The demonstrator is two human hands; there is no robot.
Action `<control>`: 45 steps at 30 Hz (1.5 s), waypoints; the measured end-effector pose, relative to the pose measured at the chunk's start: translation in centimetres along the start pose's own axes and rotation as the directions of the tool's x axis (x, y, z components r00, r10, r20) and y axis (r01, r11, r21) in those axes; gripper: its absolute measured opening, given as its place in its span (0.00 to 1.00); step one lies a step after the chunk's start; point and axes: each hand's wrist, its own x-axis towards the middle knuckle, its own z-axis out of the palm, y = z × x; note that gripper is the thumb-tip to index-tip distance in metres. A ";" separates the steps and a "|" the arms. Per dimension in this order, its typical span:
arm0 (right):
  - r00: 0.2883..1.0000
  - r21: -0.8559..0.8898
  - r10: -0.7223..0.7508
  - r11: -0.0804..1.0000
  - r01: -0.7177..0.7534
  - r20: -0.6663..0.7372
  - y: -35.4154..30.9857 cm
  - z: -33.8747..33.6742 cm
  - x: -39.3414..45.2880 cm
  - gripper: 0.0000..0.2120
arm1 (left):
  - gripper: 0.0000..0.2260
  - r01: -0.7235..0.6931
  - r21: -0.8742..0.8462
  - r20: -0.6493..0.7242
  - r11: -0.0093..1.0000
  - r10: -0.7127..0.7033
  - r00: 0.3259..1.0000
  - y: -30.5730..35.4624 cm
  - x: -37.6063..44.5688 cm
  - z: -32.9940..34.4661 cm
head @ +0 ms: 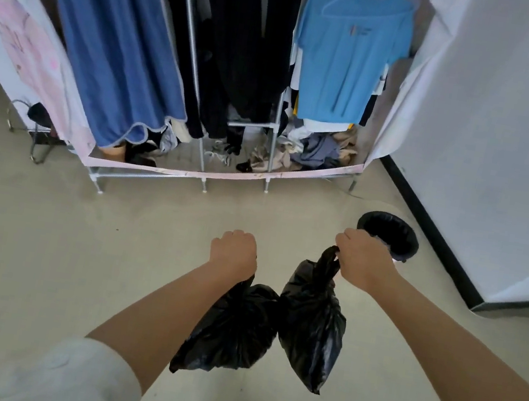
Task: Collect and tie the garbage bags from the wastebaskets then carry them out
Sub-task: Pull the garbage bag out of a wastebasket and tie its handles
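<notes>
Metal-frame wardrobe (pixel 190 50) ahead, fabric cover pulled open; blue dress (pixel 108 37) left, dark garments (pixel 246 41) centre, light-blue T-shirt (pixel 344 60) right; crumpled clothes pile (pixel 312 152) at base; beige floor (pixel 43 234); white wall (pixel 509 135) right.

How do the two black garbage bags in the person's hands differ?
The left hand hides the neck of the left bag; the right hand leaves the right bag neck's twisted top showing. The left bag looks rounder, the right bag longer and higher at its top. Both are black, closed and hanging off the floor.
</notes>
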 end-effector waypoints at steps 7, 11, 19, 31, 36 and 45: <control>0.991 0.101 -0.031 0.995 0.018 0.129 9.1 4.0 15.6 0.11 | 0.11 0.157 -0.154 0.125 0.975 -0.139 0.982 4.1 18.0 -1.8; 0.977 0.140 -0.095 0.988 0.068 0.189 14.3 7.2 24.1 0.12 | 0.12 0.251 -0.179 0.171 0.951 -0.221 0.960 6.1 27.9 -1.9; 0.910 0.258 -0.201 0.960 0.110 0.361 21.9 13.0 39.8 0.12 | 0.13 0.313 -0.176 0.247 0.933 -0.266 0.932 10.6 45.2 -1.6; 0.758 0.314 -0.041 0.924 -0.220 0.651 28.4 26.9 61.3 0.13 | 0.15 0.278 -0.120 0.361 0.953 -0.219 0.907 13.3 72.3 4.3; 0.720 0.319 -0.011 0.901 -0.293 0.694 29.8 35.7 67.5 0.11 | 0.14 0.280 -0.085 0.376 0.956 -0.229 0.898 13.4 81.0 11.0; 0.718 0.274 -0.011 0.928 -0.252 0.696 31.8 45.0 71.9 0.13 | 0.15 0.216 0.009 0.456 0.976 -0.196 0.868 15.6 85.8 20.5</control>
